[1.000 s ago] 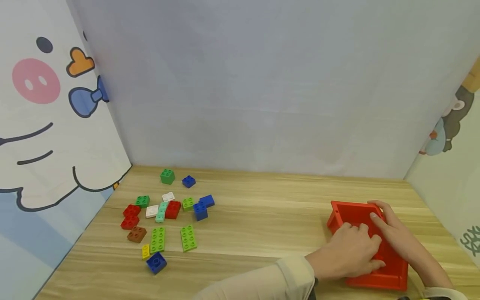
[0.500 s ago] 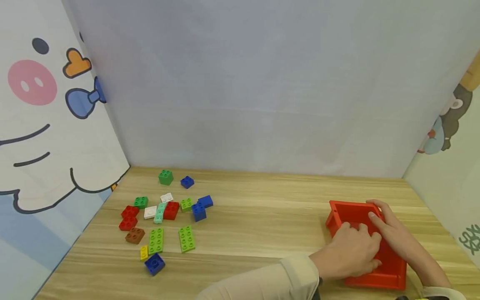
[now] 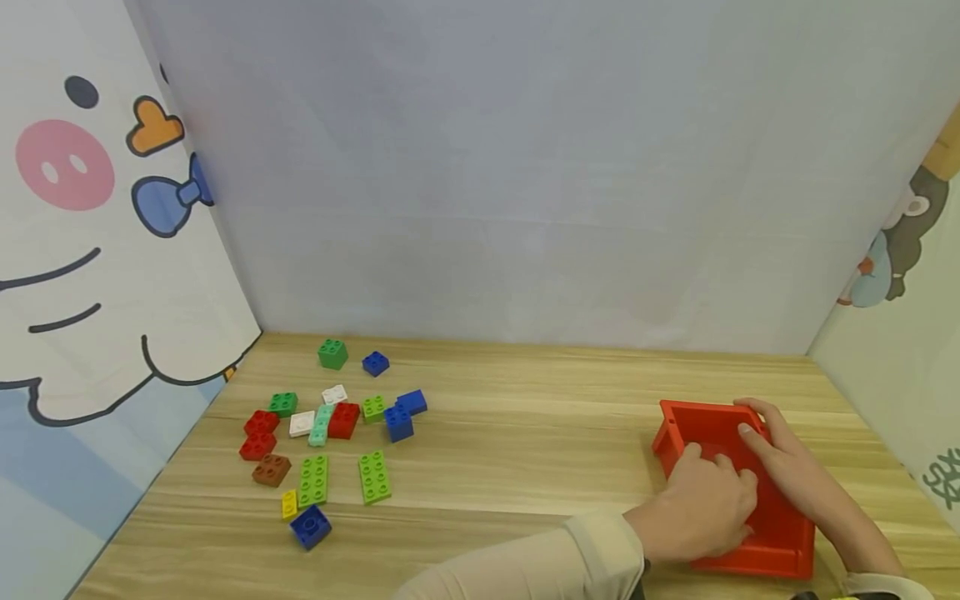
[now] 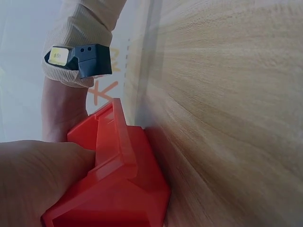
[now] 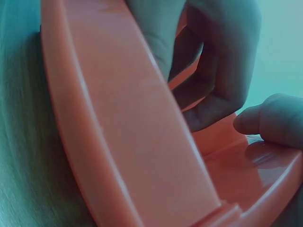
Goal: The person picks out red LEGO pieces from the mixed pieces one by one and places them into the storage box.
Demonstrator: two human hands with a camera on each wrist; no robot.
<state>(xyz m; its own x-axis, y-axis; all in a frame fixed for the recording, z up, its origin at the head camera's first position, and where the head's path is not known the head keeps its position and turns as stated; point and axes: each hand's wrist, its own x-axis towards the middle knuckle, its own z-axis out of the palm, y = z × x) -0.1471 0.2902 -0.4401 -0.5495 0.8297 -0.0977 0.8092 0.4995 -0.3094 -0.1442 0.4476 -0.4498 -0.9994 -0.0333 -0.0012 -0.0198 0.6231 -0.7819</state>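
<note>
Most of a red plastic bin (image 3: 780, 533) rests at the table's right side in the head view. My right hand (image 3: 795, 475) grips its right wall, and the right wrist view shows the thumb (image 5: 274, 118) over that rim. My left hand (image 3: 697, 504) reaches over the left wall into the bin with bent fingers. Those bent fingers (image 5: 227, 71) appear behind a bin wall in the right wrist view; whether they pinch something is hidden. From the left wrist view, the back of the left hand (image 4: 42, 175) lies over the bin's edge.
Several loose toy bricks lie at the table's left, among them lime bricks (image 3: 374, 477), a brown brick (image 3: 272, 470), a dark blue brick (image 3: 311, 526) and a green brick (image 3: 333, 354). A pale curtain (image 3: 525, 183) stands behind the table (image 3: 510, 417).
My left hand has shifted slightly left inside the bin, and its fingers have moved a little. The right hand keeps its grip; the bin and bricks look unmoved.
</note>
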